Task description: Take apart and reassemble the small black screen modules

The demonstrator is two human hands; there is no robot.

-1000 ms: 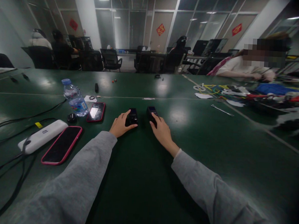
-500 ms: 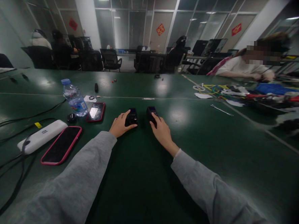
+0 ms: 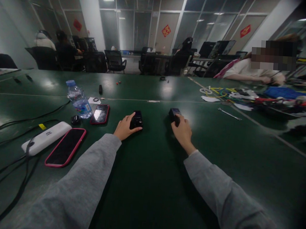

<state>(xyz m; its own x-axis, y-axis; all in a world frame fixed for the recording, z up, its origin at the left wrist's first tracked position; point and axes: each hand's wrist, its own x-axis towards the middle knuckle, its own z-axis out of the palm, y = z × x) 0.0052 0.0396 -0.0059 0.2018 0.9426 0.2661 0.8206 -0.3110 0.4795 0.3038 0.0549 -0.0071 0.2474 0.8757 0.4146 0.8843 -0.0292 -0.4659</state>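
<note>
My left hand (image 3: 124,127) is closed around the left side of a small black boxy device (image 3: 138,119), thumb along its near edge and fingers over its far side. This device sits on the green table (image 3: 146,183). To its right, my right hand (image 3: 183,131) grips a second small black device (image 3: 174,112), which has a small screen on its top face. That one is tilted and seems slightly raised from the table. The right fingers cover its near end. A gap of bare tabletop separates the two devices.
On the left are a water bottle (image 3: 79,101), a red-edged phone (image 3: 100,114), a pink-cased phone (image 3: 66,147), a white power strip (image 3: 47,138) and black cables. A wrench (image 3: 230,114) lies right, near tangled wires (image 3: 221,91). Beyond sits a person (image 3: 245,70).
My right hand has moved to the right with its black device, widening the gap between the two devices. My left hand stays on its device. The view has shifted slightly.
</note>
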